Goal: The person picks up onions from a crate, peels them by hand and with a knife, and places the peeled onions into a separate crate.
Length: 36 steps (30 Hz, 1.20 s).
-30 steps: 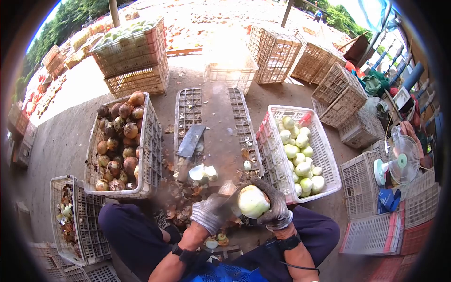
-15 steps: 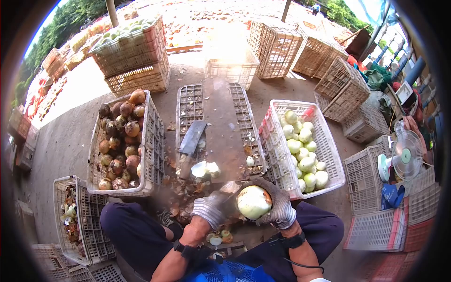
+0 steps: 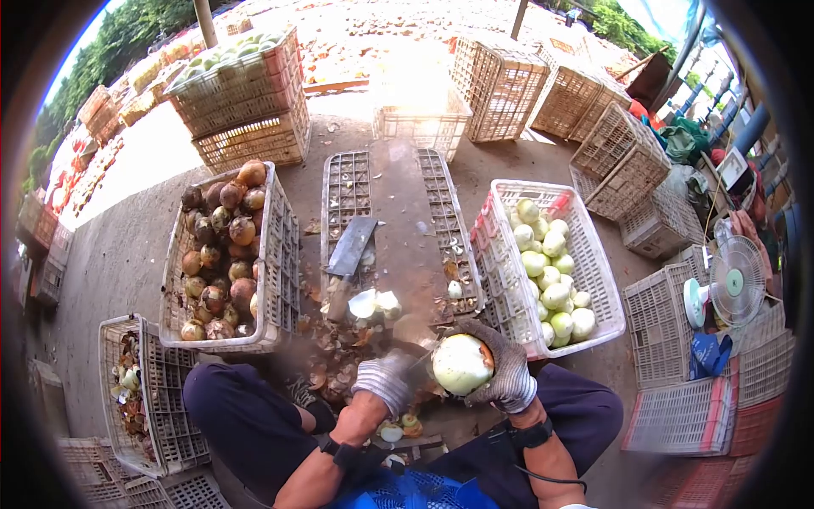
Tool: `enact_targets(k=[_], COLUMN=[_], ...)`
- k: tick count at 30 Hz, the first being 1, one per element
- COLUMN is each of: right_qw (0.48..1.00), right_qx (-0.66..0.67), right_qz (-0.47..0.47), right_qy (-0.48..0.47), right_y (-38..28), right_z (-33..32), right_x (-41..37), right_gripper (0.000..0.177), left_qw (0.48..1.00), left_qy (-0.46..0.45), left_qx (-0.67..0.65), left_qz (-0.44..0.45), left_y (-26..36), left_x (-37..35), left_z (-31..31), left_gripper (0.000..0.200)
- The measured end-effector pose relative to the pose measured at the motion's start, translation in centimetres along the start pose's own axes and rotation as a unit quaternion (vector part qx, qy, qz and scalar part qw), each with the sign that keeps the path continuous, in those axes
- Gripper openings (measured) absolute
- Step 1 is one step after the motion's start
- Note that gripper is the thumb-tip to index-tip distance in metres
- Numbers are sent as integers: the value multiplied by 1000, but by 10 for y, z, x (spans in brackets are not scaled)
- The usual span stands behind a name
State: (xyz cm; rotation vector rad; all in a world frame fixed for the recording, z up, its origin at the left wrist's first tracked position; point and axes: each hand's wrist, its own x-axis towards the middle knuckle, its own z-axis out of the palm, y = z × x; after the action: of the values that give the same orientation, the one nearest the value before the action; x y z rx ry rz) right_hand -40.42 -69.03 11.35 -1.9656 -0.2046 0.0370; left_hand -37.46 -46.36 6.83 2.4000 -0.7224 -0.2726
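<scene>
I observe the right hand (image 3: 507, 375), gloved, at lower centre of the frame. Its grip is closed on a pale peeled onion (image 3: 462, 364) with a brown patch along its upper right edge; the fingers lie around the onion's right side. The left hand (image 3: 386, 379), also gloved, is just left of the onion. Its fingers are blurred, and I cannot tell whether its grip is open or closed.

A narrow counter (image 3: 400, 195) runs up the centre of the frame. A wide-bladed knife (image 3: 352, 246) lies along its left side, over a crate grid, with white onion pieces (image 3: 373, 304) near its handle. Peel scraps (image 3: 339, 365) cover the ground to the left of the left hand.

Left of centre I record a crate (image 3: 280, 280) of brown onions (image 3: 219, 222); right of centre, a white crate (image 3: 604, 293) of pale onions (image 3: 555, 295). A scrap crate (image 3: 174, 407) is at lower left, and a fan (image 3: 736, 282) at right.
</scene>
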Motion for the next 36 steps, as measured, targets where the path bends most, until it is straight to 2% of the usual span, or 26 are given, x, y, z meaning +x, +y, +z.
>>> enact_targets(k=[2,5,9,12,16,19,21,23,26,27,30,34,35,36], right_qw=[1000,999,999,998,998,999,998,997,993,993,994,986,982,980], right_qx=[-18,-14,-36,-35,-23,19,50,77,119,116,105,150,172,180], right_qz=[-22,-25,-21,-23,-20,-19,-11,1,7,12,30,52,56,56], right_qy=[8,16,25,36,47,42,38,24,17,5,-28,-50,-52,-69], right_y=[6,9,9,10,6,4,4,7,15,15,3,-16,-16,-12], right_z=[-1,-2,2,4,6,5,5,7,11,11,11,14,16,16], right_x=[1,0,-3,-4,-1,2,2,0,-2,-3,5,8,8,8], right_gripper=[103,103,102,101,98,96,96,96,97,97,98,95,94,101], left_qw=[1000,978,986,988,993,998,972,875,802,761,764,721,736,751], left_qy=[9,102,120,111,-79,27,55,76,63,75,64,45,49,53], left_qx=[-20,-177,-92,-99,0,-51,-225,-465,-565,-619,-610,-661,-647,-633], left_qz=[-9,35,67,29,-89,-27,-32,-111,-182,-179,-200,-203,-191,-179], left_y=[-1,5,16,15,12,4,-3,-3,20,27,30,28,26,23], left_x=[-1,-8,-9,-7,2,-5,-7,-10,-9,-6,-5,-4,-5,-5], left_z=[1,-8,-9,7,5,13,10,6,-24,-28,-32,-39,-39,-38], left_gripper=[18,18,20,19,28,29,31,33,36,38,39,37,37,38])
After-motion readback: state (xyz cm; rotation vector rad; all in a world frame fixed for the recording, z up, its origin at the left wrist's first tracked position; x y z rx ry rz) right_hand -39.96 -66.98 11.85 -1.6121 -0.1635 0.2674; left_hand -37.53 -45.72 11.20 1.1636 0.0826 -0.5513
